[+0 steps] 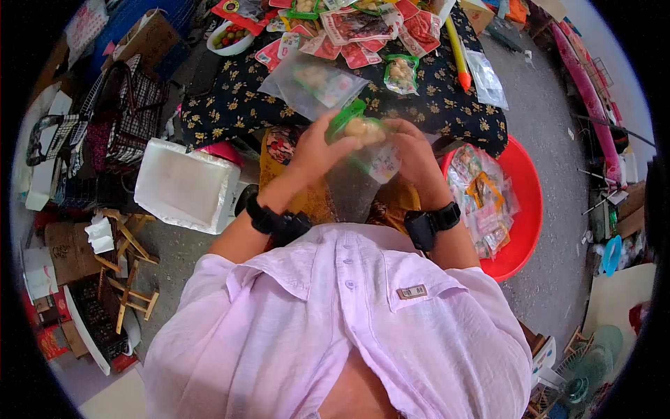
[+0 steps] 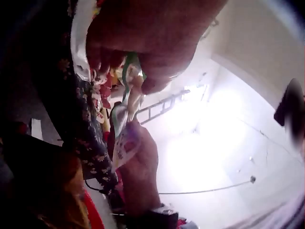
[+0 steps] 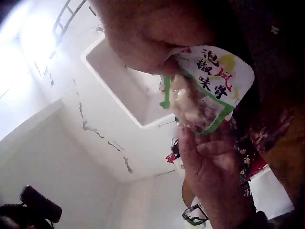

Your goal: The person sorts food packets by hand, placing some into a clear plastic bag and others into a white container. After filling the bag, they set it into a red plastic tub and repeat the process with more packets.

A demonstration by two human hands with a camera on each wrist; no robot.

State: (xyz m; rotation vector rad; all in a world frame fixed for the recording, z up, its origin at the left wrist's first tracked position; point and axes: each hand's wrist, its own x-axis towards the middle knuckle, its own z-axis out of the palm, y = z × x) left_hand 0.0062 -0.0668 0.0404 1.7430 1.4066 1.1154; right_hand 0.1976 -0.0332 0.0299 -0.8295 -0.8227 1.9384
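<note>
In the head view both hands hold one clear snack packet (image 1: pixel 366 131) with green edges and pale lumpy food inside, just off the table's near edge. My left hand (image 1: pixel 315 150) grips its left side, thumb across the front. My right hand (image 1: pixel 417 155) pinches the right end near the white printed part. The right wrist view shows the packet (image 3: pixel 188 102) tilted, its white label with dark characters facing the camera. A clear plastic bag (image 1: pixel 310 85) lies on the table just beyond my left hand. Another green-edged packet (image 1: pixel 401 73) lies farther right.
A dark flowered cloth (image 1: pixel 230 98) covers the table, with many red-and-white packets (image 1: pixel 363 28) piled at the back. A white bowl (image 1: pixel 230 43) and a yellow stick with an orange tip (image 1: pixel 458 56) lie there too. Red basin (image 1: pixel 532 202) of packets right; white foam box (image 1: pixel 183 185) left.
</note>
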